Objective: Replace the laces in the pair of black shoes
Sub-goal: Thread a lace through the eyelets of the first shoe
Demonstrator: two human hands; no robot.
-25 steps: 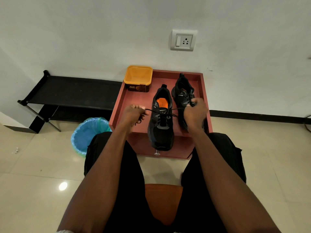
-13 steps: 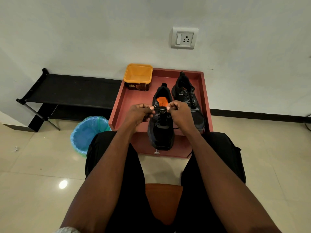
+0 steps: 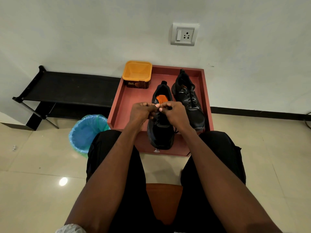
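Over the near black shoe (image 3: 160,130) on the red tray (image 3: 125,105), the left hand (image 3: 143,111) and right hand (image 3: 175,111) meet, pinching its lace (image 3: 157,116); a second shoe (image 3: 188,98) stands just beside it.

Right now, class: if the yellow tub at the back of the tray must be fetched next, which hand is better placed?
Left. The left hand is on the yellow tub's side of the tray; the right hand would have to cross over the near shoe.

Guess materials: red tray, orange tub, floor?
Red tray: looks like painted or laminated wood, matte, with square flat walls; could be board. Orange tub: plastic, slightly translucent rim, printed brown label wrap. Floor: glazed beige tile, glossy, with a sharp light reflection and visible grout lines.
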